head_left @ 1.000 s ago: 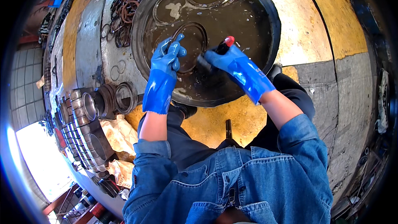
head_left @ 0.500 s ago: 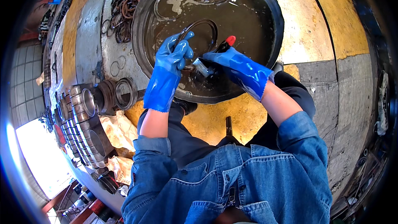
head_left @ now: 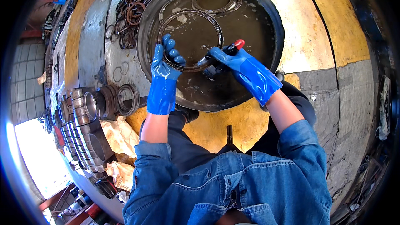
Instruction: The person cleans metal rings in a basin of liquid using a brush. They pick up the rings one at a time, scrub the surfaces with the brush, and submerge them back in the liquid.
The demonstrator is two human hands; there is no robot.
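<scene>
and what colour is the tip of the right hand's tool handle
Red handle tip, clearest in the head view.

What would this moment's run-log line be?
left hand: holds dark ring | right hand: grips red-ended tool, its other end by ring's lower right | ring: over liquid in round tub
</scene>
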